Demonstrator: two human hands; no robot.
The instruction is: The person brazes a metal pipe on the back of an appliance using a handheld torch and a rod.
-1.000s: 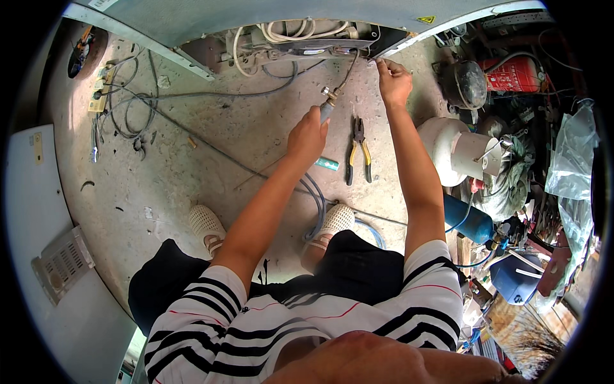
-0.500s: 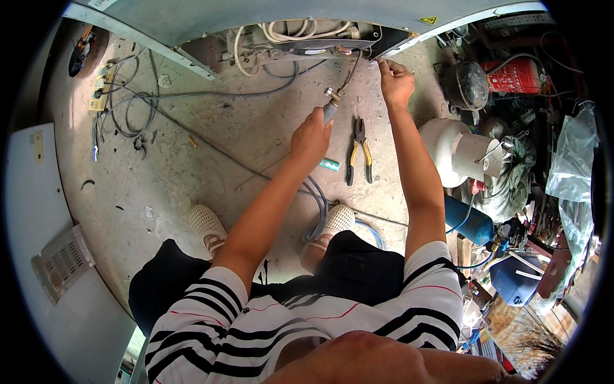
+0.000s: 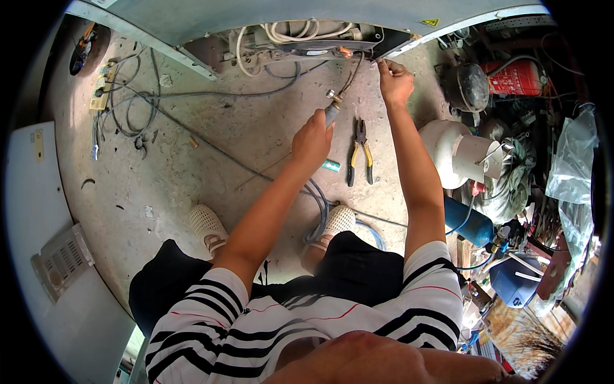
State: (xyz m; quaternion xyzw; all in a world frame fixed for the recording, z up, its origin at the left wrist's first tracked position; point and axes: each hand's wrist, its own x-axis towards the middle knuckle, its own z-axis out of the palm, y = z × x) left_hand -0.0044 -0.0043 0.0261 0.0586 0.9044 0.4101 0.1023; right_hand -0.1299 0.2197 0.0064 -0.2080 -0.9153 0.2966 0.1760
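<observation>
My left hand [image 3: 311, 142] is wrapped round the grey handle of a welding torch [image 3: 338, 99]. The torch's bent, thin neck reaches up into the open bottom compartment [image 3: 294, 51] of a grey metal cabinet. Close to its tip, a small part [image 3: 346, 51] shows bright orange. Further right, my right hand [image 3: 396, 83] has its fingers pinched together at the cabinet's lower edge; what they hold, if anything, is too small to make out. A pair of pliers [image 3: 360, 147] with yellow and black handles lies on the floor between my forearms, near a small green piece [image 3: 330, 165].
Hoses [image 3: 318, 205] and dark cables [image 3: 211, 95] run across the concrete floor to a power strip [image 3: 99, 96] at the far left. At right stand a compressor [image 3: 465, 86], a white gas tank [image 3: 441, 153] and a blue cylinder [image 3: 470, 221]. A white panel [image 3: 38, 211] lies at left.
The torch and my left hand have shifted slightly to the right. The small part by the torch tip looks brighter orange. My right hand has stayed almost in place.
</observation>
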